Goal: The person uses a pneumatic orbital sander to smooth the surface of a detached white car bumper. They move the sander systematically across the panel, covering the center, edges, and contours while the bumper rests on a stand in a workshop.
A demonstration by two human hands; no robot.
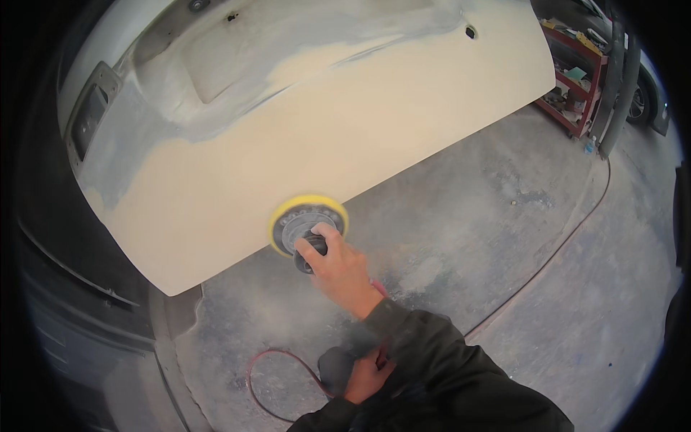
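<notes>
My right hand (pixel 338 270) is wrapped round the dark body of a round sander (pixel 308 225) with a yellow-edged pad. The pad lies at the lower edge of a car body panel (pixel 288 158), which is coated cream with grey and whitish patches higher up. A pinkish-red air hose (pixel 379 289) shows behind my right wrist. Lower down, close to my body, my left hand (pixel 368 376) is closed round the hose, partly covered by my right sleeve.
The hose's loop (pixel 252 367) hangs or lies at lower left. A dark line (pixel 547 263) runs across the dusty concrete floor (pixel 461 216). At upper right stand a red tool cart (pixel 576 79) with supplies, dark upright posts (pixel 615 93) and a car wheel (pixel 637 104).
</notes>
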